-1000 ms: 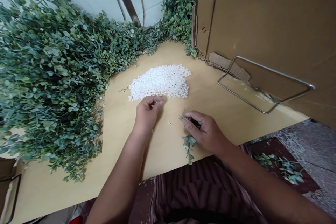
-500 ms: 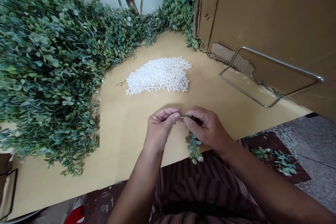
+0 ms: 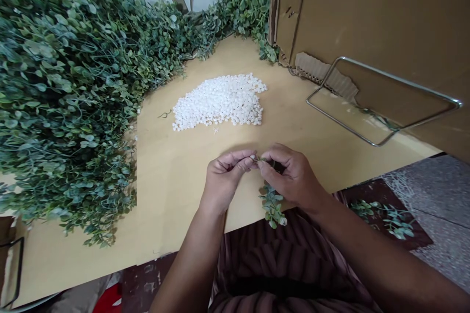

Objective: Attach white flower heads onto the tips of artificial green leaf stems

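Observation:
Between thumb and index finger my left hand point(image 3: 227, 176) pinches a tiny white bead, which just shows at the fingertips. My right hand point(image 3: 290, 173) is closed on an artificial leaf sprig point(image 3: 272, 205), whose green leaves hang below the palm over the table's front edge. The fingertips of both hands nearly meet at the sprig's thin stem end. Whether the bead is on the stem I cannot tell. Beyond the hands lies a loose pile of white beads point(image 3: 220, 100).
A big heap of artificial greenery point(image 3: 73, 83) covers the table's left and back. A cardboard box point(image 3: 378, 19) stands at the right, behind a bent metal wire frame point(image 3: 343, 129). Loose sprigs point(image 3: 398, 222) lie on a dark surface at lower right. The tabletop point(image 3: 176, 195) is tan.
The white bead at my left fingertips now shows more plainly, and the fingertips have shifted slightly. The whole view has moved a little; both hands keep their hold.

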`<control>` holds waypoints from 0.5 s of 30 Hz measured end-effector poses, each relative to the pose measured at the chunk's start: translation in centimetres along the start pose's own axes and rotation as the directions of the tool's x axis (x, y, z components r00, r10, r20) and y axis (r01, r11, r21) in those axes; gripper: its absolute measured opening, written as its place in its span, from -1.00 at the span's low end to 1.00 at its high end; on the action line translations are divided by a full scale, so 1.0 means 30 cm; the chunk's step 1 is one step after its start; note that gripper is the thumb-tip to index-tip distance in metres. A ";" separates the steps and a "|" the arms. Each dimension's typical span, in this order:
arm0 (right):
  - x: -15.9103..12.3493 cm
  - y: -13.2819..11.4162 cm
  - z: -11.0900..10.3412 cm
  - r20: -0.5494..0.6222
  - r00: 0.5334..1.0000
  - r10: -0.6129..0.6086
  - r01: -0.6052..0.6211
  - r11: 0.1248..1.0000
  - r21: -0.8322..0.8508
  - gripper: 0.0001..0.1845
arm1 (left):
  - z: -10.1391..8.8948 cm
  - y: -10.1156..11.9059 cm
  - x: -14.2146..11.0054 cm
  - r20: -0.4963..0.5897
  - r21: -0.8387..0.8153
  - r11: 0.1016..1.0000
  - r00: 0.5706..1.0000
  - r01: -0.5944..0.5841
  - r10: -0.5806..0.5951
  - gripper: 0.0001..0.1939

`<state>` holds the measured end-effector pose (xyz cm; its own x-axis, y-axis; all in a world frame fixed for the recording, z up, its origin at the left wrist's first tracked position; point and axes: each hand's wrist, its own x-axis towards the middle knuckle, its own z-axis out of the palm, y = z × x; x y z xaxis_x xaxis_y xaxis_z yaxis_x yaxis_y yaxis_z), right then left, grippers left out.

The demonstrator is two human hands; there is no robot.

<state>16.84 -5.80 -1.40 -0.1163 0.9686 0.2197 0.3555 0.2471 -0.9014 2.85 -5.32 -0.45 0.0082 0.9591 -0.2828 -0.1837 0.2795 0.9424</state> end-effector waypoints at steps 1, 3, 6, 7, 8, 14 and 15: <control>0.000 0.000 0.000 -0.003 1.000 -0.003 0.003 1.000 0.002 -0.78 | 0.000 -0.001 0.000 -0.001 -0.001 1.000 1.000 -0.001 0.001 -0.83; -0.001 0.001 0.001 -0.011 1.000 -0.012 0.012 1.000 0.004 -0.78 | 0.001 -0.001 0.001 0.003 -0.007 1.000 1.000 -0.001 0.001 -0.84; -0.001 0.000 0.002 -0.030 0.999 -0.021 0.020 1.000 -0.009 -0.78 | 0.004 0.000 0.003 0.006 -0.015 1.000 1.000 -0.002 0.002 -0.84; -0.001 -0.001 0.001 -0.035 0.999 -0.025 0.024 1.000 -0.015 -0.78 | 0.004 0.000 0.004 0.005 -0.017 1.000 1.000 -0.001 0.001 -0.84; 0.000 -0.001 0.001 -0.042 0.999 -0.030 0.029 0.999 -0.022 -0.78 | 0.005 0.001 0.004 0.004 -0.021 1.000 1.000 0.000 0.000 -0.83; -0.003 0.002 0.002 -0.068 0.997 -0.040 0.037 0.998 -0.041 -0.79 | 0.007 0.005 0.003 0.004 -0.032 0.999 1.000 0.018 -0.017 -0.79; -0.004 0.003 0.003 -0.067 0.997 -0.036 0.033 0.999 -0.040 -0.79 | 0.007 0.006 0.003 0.003 -0.032 0.999 1.000 0.021 -0.020 -0.79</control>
<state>16.82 -5.88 -1.53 -0.0663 0.9588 0.2761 0.3888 0.2797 -0.8779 3.02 -5.19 -0.27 0.0151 0.9533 -0.3015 -0.2145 0.2976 0.9303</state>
